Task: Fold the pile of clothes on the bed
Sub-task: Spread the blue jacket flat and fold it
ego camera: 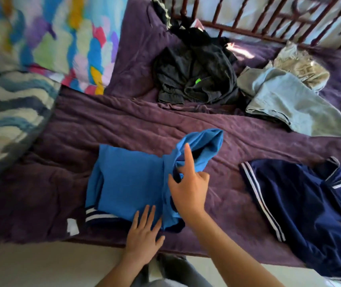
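The left hand (142, 235) lies nearest, flat with fingers straight and together, pressing the near edge of the bright blue cotton shirt (128, 179) onto the purple bedspread (103, 121). The right hand (188, 191) pinches the shirt's right-hand flap between thumb and curled fingers, index finger pointing up, and holds that flap lifted and bunched.

The likely risk is a crooked fold. The raised flap is twisted, so laying it over as it is would probably trap creases or leave it off-square. If the flat hand eases off, the folded part may slide or open. A striped navy edge (97, 214) shows under the shirt's near-left corner and could be dragged along.

The right forearm crosses from the lower right with the wrist slightly bent. The left forearm rises straight from below.

Right of the blue shirt lies a navy garment with white stripes (299, 204), unfolded. Beyond the shirt sit a crumpled dark grey garment (194, 79), a pale grey-blue garment (289, 104) and a beige one (302, 65), so much of the pile remains.
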Available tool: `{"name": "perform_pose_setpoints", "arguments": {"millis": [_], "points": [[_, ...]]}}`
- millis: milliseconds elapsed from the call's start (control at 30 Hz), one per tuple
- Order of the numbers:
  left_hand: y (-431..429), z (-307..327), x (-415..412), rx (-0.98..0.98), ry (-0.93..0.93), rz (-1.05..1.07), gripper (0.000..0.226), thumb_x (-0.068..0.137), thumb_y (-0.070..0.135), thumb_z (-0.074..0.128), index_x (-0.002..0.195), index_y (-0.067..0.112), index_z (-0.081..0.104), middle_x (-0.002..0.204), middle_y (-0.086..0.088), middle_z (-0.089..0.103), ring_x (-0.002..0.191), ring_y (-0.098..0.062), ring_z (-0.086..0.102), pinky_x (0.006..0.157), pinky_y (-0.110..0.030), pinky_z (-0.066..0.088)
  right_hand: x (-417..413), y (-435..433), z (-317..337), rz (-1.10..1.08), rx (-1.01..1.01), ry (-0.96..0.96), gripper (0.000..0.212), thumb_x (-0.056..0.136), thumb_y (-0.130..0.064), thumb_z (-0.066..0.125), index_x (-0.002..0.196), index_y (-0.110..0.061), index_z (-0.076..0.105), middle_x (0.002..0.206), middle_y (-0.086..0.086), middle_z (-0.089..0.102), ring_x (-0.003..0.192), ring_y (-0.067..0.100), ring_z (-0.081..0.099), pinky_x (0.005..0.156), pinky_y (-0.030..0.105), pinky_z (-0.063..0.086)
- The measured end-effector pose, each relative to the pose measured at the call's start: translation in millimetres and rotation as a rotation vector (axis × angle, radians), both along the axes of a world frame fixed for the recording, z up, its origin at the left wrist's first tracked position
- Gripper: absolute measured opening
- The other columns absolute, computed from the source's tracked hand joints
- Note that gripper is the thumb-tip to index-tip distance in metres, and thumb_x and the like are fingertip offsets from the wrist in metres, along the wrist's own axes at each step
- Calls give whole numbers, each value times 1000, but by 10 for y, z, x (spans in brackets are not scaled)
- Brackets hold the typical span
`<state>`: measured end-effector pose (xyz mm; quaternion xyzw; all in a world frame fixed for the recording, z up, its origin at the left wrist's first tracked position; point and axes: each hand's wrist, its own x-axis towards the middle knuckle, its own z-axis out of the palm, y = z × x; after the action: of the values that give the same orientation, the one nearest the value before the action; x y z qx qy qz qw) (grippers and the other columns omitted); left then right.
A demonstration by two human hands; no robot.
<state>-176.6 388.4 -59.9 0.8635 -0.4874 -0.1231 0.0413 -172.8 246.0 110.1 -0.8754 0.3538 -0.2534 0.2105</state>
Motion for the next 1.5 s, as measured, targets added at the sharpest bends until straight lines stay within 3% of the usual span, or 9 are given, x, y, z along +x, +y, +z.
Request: {"name": "perform_pose_setpoints", "arguments": {"millis": [133,233,400,500,700,833,1233,1367,1500], "points": [[353,71,62,-172,-71,110,53,66,47,52,108,18,70,118,-15,64,145,-23,-3,112,-46,5,390,511,-55,144,-120,16,90,45,-18,75,128,-15,42,44,-9,51,38,10,40,55,22,48],[610,255,319,-385,56,349,47,93,43,32,117,13,58,121,-19,61,130,-35,37,104,-44,26,560,802,-202,225,-162,140,103,33,-23,88,126,-18,43,43,-11,48,44,9,48,63,25,51],[639,905,1088,-1172,1268,1296,44,102,36,25,121,6,50,97,-9,63,86,-21,61,91,-43,44,757,1047,-400,407,-162,366,87,40,-30,89,122,-20,61,50,-12,57,73,18,64,84,57,48],[546,1042,1443,-1128,1514,1270,47,98,50,23,111,16,54,94,-4,65,80,-16,64,71,-31,48,725,1057,-462,662,205,581,61,87,-28,59,143,-22,35,123,0,61,138,26,28,110,62,3],[247,1093,1656,-818,1293,1063,27,85,20,65,109,20,52,117,-4,59,98,-17,59,89,-33,48,408,932,-634,948,356,624,65,92,-31,52,148,-22,20,158,-2,7,145,19,-6,115,47,-5],[136,979,1667,-563,899,891,77,76,26,76,140,13,35,135,1,48,123,-16,48,104,-33,39,125,828,-790,1029,229,530,79,85,-51,34,150,-15,8,155,0,-8,141,16,-16,114,38,-14],[306,647,2025,-334,484,1068,53,84,23,66,131,4,48,129,-20,54,118,-36,49,97,-42,39,-24,377,-1122,541,-204,605,85,72,-77,31,144,-33,19,145,14,29,135,39,22,98,62,32],[229,872,1619,-420,-181,553,53,83,25,49,132,5,44,134,-28,43,122,-47,38,97,-55,36,97,410,-1228,580,-194,710,82,71,-80,25,141,-38,28,146,14,30,130,44,24,86,65,40],[174,661,1136,-71,-69,118,62,82,53,36,136,23,37,144,-17,36,134,-38,25,98,-63,33,250,474,-1279,586,-172,777,76,69,-78,26,135,-41,36,144,11,36,129,43,27,84,63,43]]}}
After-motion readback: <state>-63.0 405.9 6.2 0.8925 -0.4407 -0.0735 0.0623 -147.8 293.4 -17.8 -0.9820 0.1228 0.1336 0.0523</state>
